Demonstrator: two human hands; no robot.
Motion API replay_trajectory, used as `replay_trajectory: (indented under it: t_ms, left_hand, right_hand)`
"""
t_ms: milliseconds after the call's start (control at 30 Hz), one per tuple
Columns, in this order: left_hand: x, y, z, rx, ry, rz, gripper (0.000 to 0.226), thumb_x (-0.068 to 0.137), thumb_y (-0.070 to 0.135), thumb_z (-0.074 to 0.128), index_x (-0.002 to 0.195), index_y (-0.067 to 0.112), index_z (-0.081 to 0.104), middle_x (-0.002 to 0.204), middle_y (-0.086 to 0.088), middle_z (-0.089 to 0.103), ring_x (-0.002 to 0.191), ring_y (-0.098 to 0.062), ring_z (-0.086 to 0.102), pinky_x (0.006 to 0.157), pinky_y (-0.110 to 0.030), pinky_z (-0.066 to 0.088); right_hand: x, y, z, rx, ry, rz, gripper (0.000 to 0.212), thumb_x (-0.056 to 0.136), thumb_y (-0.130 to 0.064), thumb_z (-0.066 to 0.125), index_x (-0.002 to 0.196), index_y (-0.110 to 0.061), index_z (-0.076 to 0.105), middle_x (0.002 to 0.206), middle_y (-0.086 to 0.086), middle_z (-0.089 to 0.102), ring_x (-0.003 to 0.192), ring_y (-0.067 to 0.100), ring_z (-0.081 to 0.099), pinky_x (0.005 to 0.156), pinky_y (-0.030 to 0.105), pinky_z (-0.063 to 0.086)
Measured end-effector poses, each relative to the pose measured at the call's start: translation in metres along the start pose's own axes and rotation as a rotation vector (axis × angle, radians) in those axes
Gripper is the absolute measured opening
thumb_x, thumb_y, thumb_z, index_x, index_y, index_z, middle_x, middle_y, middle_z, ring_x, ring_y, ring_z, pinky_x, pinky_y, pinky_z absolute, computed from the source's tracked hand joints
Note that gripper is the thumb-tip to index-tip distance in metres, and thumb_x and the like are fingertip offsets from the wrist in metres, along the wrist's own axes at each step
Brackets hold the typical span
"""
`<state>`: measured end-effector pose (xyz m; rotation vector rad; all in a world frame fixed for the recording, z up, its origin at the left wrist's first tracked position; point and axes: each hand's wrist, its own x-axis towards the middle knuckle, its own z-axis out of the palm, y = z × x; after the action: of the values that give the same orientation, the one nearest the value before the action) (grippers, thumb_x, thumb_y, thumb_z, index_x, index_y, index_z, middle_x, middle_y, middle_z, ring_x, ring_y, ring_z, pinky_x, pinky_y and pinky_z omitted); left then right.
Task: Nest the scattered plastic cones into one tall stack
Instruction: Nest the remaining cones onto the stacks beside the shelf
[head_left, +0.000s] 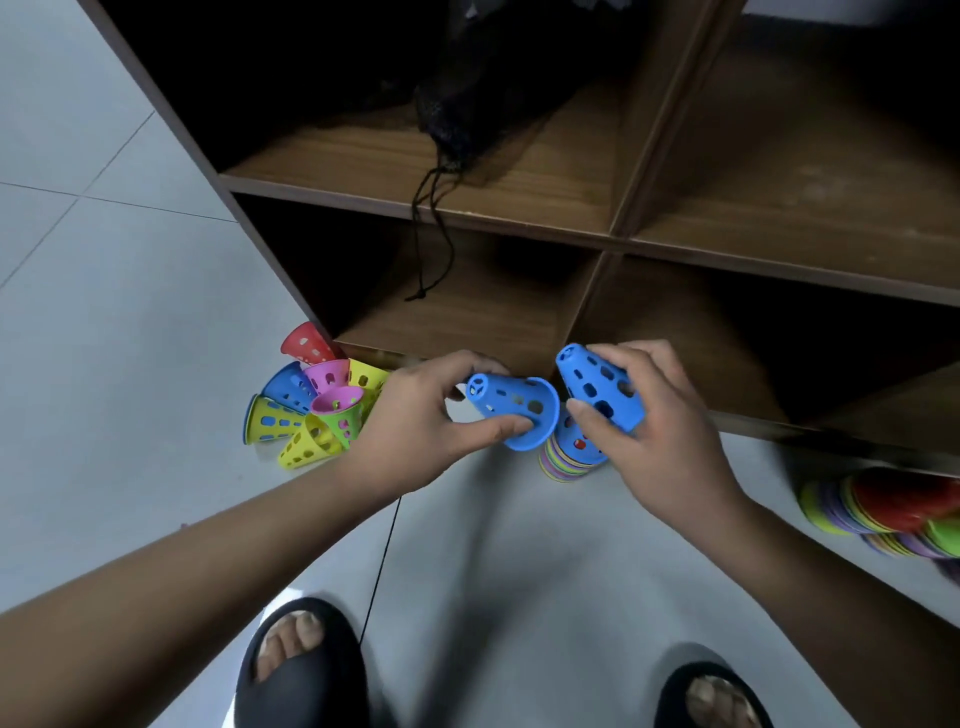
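At frame centre, my left grip (421, 421) is grasping a perforated blue cone (511, 408); my right grip (670, 434) is clasping a second blue cone (597, 387) above the multicoloured stack (561, 461).

**A Room Where Play Things Are Kept**

This is a room indoors, maybe in a home or a school; I cannot tell which. The floor (130, 312) is made of big pale tiles. A brown wooden shelf (545, 176) with open boxes stands on it. A black net bag (467, 104) lies in one box. Bright plastic cones (317, 410) lie in a heap on the floor. A blurry pile of bright flat round things (893, 504) sits near the shelf. The person wears black slippers (306, 696).
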<state>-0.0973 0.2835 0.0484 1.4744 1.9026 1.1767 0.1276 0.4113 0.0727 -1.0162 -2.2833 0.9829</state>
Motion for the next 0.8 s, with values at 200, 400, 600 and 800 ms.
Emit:
replay_trajectory:
  t_ms: [200,400,600,800]
  left_hand:
    - [0.012,0.026,0.019,-0.181,0.123,-0.003,0.034,0.085,0.035,0.09,0.111,0.021,0.074,0.101,0.006,0.077,0.092,-0.024,0.072,0.083,-0.042,0.058]
    - [0.028,0.036,0.047,0.006,0.026,0.097,0.038,0.084,0.039,0.092,0.114,0.022,0.075,0.104,0.013,0.073,0.093,-0.008,0.065,0.079,-0.015,0.043]
    - [0.032,0.014,0.077,0.152,-0.188,0.085,0.053,0.081,0.057,0.085,0.125,0.03,0.072,0.111,0.012,0.062,0.109,-0.012,0.06,0.096,-0.035,0.052]
    - [0.02,-0.014,0.073,0.205,-0.314,0.023,0.068,0.083,0.058,0.083,0.141,0.028,0.062,0.124,0.005,0.06,0.113,-0.012,0.059,0.099,-0.033,0.052]
  right_hand:
    - [-0.013,0.041,0.009,0.046,-0.033,0.121,0.036,0.09,-0.028,0.081,0.121,-0.03,0.063,0.115,-0.021,0.057,0.11,0.0,0.06,0.087,0.009,0.043]
    - [-0.02,0.06,0.016,-0.038,-0.124,0.138,0.034,0.086,-0.032,0.085,0.11,-0.035,0.061,0.103,-0.018,0.058,0.099,0.002,0.06,0.081,0.022,0.047]
    - [-0.026,0.067,0.008,-0.023,-0.113,0.252,0.074,0.079,-0.016,0.084,0.143,-0.035,0.053,0.132,-0.019,0.058,0.125,0.002,0.056,0.105,0.032,0.05]
    - [-0.029,0.052,0.005,-0.046,0.046,0.208,0.057,0.089,0.004,0.061,0.134,-0.031,0.057,0.13,-0.017,0.057,0.127,0.003,0.056,0.108,0.035,0.05]
